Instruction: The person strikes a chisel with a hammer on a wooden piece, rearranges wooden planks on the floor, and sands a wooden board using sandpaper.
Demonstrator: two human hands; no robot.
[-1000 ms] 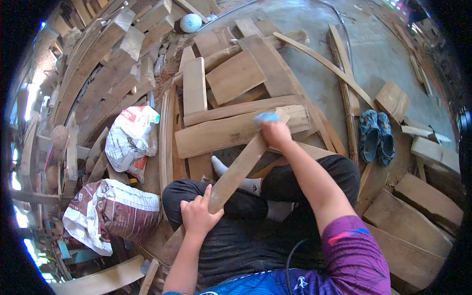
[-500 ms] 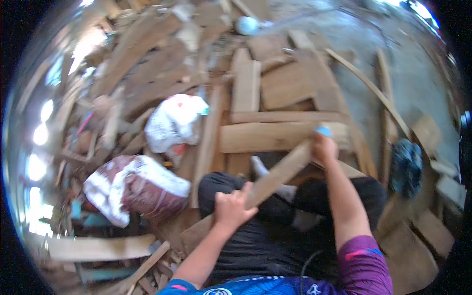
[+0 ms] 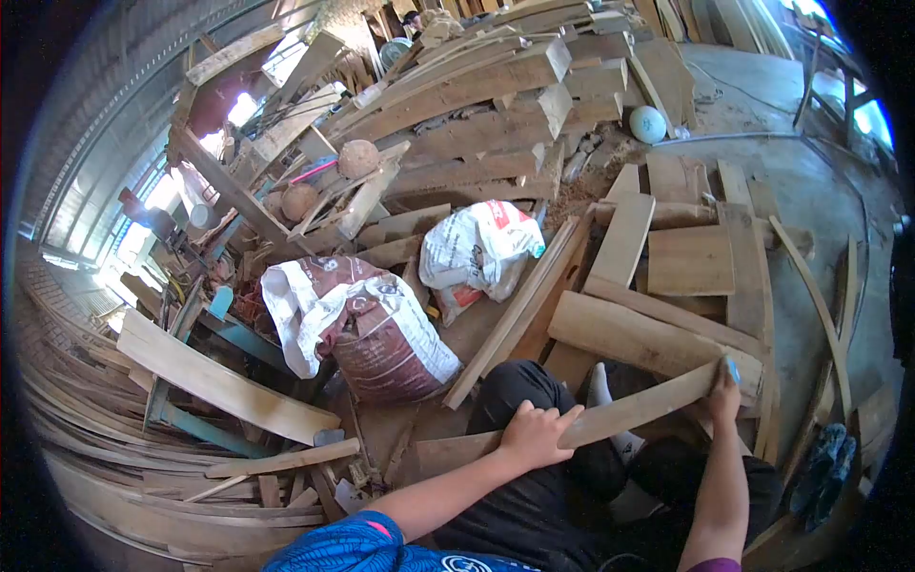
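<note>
A long flat wooden board [image 3: 639, 408] lies slantwise over my crossed legs. My left hand [image 3: 536, 437] grips the board near its middle, thumb and fingers wrapped on it. At the board's far right end, my right hand [image 3: 724, 396] is closed around something small and blue [image 3: 731, 370], pressed against the wood; what it is cannot be made out. Just beyond that end, a thick wooden block [image 3: 648, 336] rests across other timber.
A brown and white sack [image 3: 381, 334] and a white plastic bag [image 3: 477, 250] stand at the left. Stacked beams [image 3: 467, 124] fill the back. A pale ball [image 3: 647, 124] lies behind the planks. Blue shoes [image 3: 822, 477] are at the right edge.
The view has swung to the left, showing more of the wood piles and the wall. Both hands still hold the same board, which now looks closer to level.
</note>
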